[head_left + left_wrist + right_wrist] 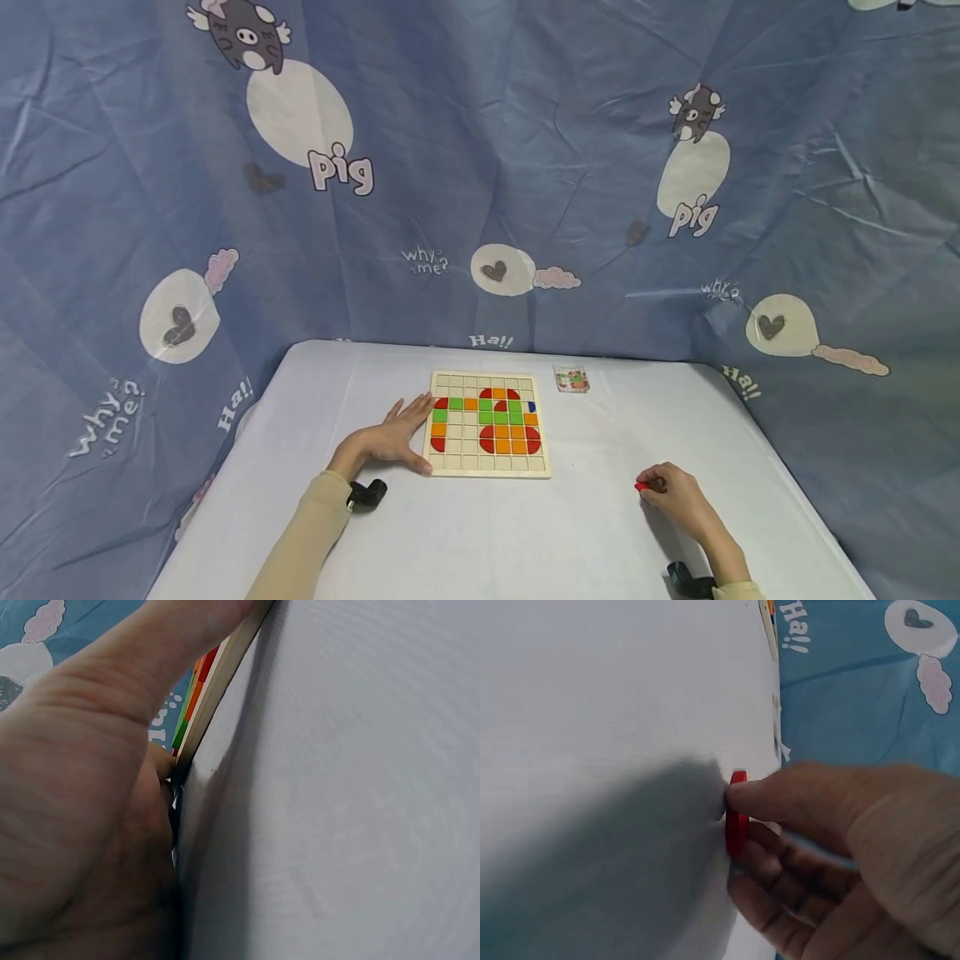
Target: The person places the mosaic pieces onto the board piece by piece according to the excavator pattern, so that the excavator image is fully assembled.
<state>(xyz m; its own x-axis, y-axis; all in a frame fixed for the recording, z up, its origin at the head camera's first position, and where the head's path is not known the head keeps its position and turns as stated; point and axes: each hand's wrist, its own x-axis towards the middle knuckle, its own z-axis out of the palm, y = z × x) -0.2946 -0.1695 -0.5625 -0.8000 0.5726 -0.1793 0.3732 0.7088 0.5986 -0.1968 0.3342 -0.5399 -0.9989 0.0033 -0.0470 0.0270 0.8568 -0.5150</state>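
A wooden grid board (459, 464) lies on the white table, with red, green, orange and blue tiles set in some of its squares. My left hand (392, 435) rests against the board's left edge, fingers spread and thumb at the near corner. In the left wrist view, the thumb and palm (82, 772) fill the left side, next to the board's pale edge (225, 675). Off to the board's right, my right hand (675, 493) pinches a small red tile (737, 817) between thumb and fingers, just over the table. The tile's full outline is hidden by the fingers.
A small pattern card (572, 380) in colours like the tiles lies beyond the board's right corner. The white table (480, 542) ends at a blue printed curtain (420, 183) behind and at the sides. Black wrist cameras (367, 494) sit on both wrists.
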